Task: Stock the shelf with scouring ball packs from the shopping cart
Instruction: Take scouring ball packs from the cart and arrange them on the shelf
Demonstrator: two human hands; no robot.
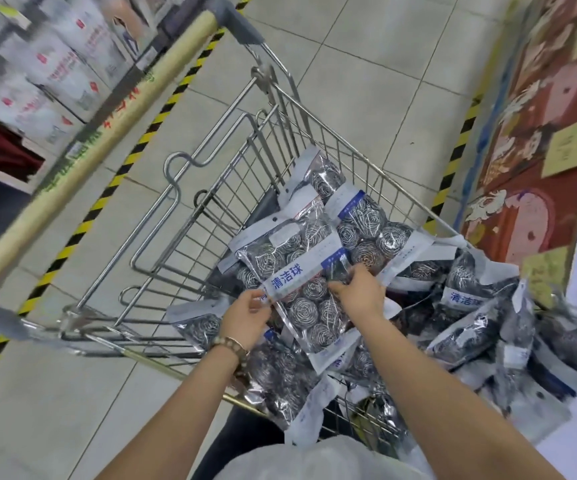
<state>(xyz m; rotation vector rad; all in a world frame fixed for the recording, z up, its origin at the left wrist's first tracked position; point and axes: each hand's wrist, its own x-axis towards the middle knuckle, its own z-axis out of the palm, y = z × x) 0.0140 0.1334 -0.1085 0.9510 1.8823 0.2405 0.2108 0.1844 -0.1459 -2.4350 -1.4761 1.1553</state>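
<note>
Diffuse overhead light is filling the aisle evenly; the floor tiles (366,81) are reading bright and slightly washed out. Shadows are falling soft and faint under the shopping cart (211,188). Small glare points are sparking off the foil of the central scouring ball pack (309,306), which is rendering sharp. Motion blur is smearing the shelf boxes (55,64) at left, the cart handle (89,147) and the outer packs (470,341) at right. Wide-angle distortion is bowing straight lines toward the edges. Blocky compression is degrading the upper left corner.
</note>
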